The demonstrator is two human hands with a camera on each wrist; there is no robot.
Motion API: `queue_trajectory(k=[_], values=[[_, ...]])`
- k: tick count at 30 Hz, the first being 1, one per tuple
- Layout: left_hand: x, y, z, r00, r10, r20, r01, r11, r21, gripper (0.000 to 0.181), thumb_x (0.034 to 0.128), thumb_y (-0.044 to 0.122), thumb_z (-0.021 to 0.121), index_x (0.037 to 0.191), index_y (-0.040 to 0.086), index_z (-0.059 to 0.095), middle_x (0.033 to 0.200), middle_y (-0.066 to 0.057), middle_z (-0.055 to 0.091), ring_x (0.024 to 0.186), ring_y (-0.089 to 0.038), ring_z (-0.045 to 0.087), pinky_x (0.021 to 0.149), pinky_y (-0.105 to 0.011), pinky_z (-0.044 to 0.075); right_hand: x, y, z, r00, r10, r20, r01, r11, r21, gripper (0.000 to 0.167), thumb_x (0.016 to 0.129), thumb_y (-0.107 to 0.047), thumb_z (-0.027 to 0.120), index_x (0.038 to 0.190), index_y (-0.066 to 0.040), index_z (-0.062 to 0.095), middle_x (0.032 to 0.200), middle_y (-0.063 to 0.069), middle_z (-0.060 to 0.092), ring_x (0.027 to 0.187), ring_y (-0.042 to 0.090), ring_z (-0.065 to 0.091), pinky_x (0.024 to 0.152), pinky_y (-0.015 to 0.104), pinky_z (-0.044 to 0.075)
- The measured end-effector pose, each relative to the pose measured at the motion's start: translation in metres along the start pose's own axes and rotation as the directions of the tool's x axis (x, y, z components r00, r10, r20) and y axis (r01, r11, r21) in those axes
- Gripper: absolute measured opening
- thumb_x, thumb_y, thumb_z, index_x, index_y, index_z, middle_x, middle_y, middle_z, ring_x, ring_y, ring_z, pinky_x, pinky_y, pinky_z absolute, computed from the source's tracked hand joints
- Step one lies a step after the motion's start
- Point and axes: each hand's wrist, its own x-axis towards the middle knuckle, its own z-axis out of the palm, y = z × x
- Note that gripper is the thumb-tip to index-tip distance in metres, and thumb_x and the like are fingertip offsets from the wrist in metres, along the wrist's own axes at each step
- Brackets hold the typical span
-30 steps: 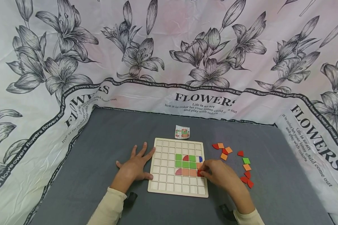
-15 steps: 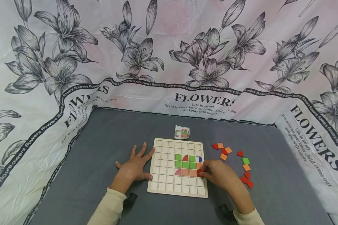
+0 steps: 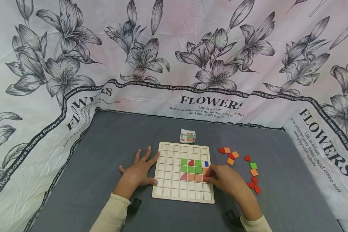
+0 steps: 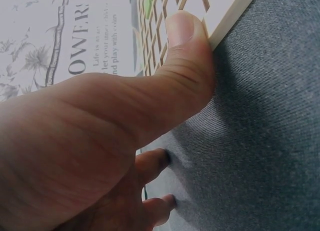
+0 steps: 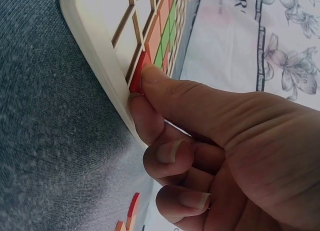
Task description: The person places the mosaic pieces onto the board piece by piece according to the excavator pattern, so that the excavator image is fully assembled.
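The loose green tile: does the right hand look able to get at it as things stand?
Probably yes, once the right hand lets go of the red piece that it pinches at the board: nothing covers the green tile, and only grey tabletop shows between them.

Cream left sleeve [image 3: 112,211], matching right sleeve [image 3: 256,224] — small black device [image 3: 134,205] by each wrist

Eleven loose tiles [image 3: 253,165], one board [image 3: 167,175], one card [image 3: 187,136].
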Motion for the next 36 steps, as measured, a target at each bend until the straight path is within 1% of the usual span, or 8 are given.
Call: queue_trajectory(k=[10,16,21,25,28,32,36], values=[[0.000,0.000,0.000,1.000,-0.003,-0.003,0.003,1.000,0.001,0.109,0.0827,0.043,0.090,0.170,0.037,0.025,0.179,0.001,0.006,0.164,-0.039,0.001,0.097,-0.098,0.015,-0.003,-0.002,-0.001,1.000,-0.007,0.019,0.007,1.000,0.002,0.016,0.088,-0.019,0.089,0.089,-0.021,0.073,0.078,-0.012,0.065,0.066,0.008,0.054,0.057,0.026,0.048],[0.000,0.000,0.001,1.000,-0.002,-0.003,0.002,1.000,0.003,0.109,0.0828,0.043,0.090,0.170,0.037,0.025,0.179,0.001,0.006,0.164,-0.039,0.001,0.096,-0.098,0.016,-0.003,0.001,-0.002,1.000,-0.023,-0.001,0.023,1.000,-0.004,0.013,0.091,-0.022,0.087,0.094,-0.021,0.074,0.077,-0.012,0.063,0.065,0.007,0.053,0.057,0.026,0.048],[0.000,-0.001,0.001,1.000,0.004,-0.002,-0.004,1.000,-0.001,0.108,0.0833,0.043,0.089,0.170,0.038,0.024,0.179,0.001,0.005,0.164,-0.039,0.000,0.096,-0.099,0.015,-0.005,0.008,-0.007,0.999,-0.014,-0.043,0.014,1.000,-0.015,0.012,0.096,-0.028,0.082,0.096,-0.020,0.072,0.076,-0.012,0.062,0.065,0.007,0.053,0.057,0.027,0.047],[0.000,-0.002,0.002,1.000,0.001,0.000,-0.001,1.000,-0.004,0.108,0.0835,0.043,0.089,0.170,0.038,0.024,0.179,0.001,0.005,0.164,-0.039,0.000,0.096,-0.099,0.014,-0.006,0.014,-0.012,0.997,0.002,-0.074,-0.005,0.999,-0.033,0.012,0.099,-0.029,0.079,0.100,-0.019,0.073,0.082,-0.010,0.066,0.068,0.006,0.057,0.060,0.030,0.050],[0.000,-0.002,0.002,1.000,0.000,0.000,0.000,1.000,-0.006,0.108,0.0837,0.043,0.089,0.170,0.038,0.024,0.179,0.002,0.005,0.164,-0.039,0.000,0.096,-0.099,0.014,-0.005,0.017,-0.016,0.994,0.026,-0.102,-0.032,0.998,-0.055,0.012,0.099,-0.028,0.078,0.104,-0.018,0.074,0.086,-0.007,0.069,0.070,0.008,0.059,0.060,0.031,0.051],[0.000,-0.001,0.002,1.000,-0.002,0.000,0.002,1.000,-0.008,0.108,0.0838,0.043,0.089,0.170,0.038,0.024,0.179,0.002,0.005,0.164,-0.039,0.000,0.097,-0.098,0.013,-0.002,0.022,-0.020,0.985,0.033,-0.167,-0.047,0.996,-0.082,0.014,0.098,-0.023,0.079,0.106,-0.014,0.073,0.089,-0.001,0.070,0.067,0.010,0.058,0.057,0.031,0.051],[0.000,0.000,0.001,1.000,-0.002,-0.002,0.002,1.000,-0.006,0.108,0.0838,0.043,0.089,0.170,0.038,0.024,0.179,0.001,0.005,0.164,-0.039,0.000,0.097,-0.098,0.014,0.002,0.028,-0.023,0.965,-0.004,-0.260,-0.023,0.995,-0.102,0.015,0.098,-0.016,0.078,0.108,-0.008,0.073,0.089,0.002,0.071,0.065,0.011,0.057,0.054,0.031,0.050]])
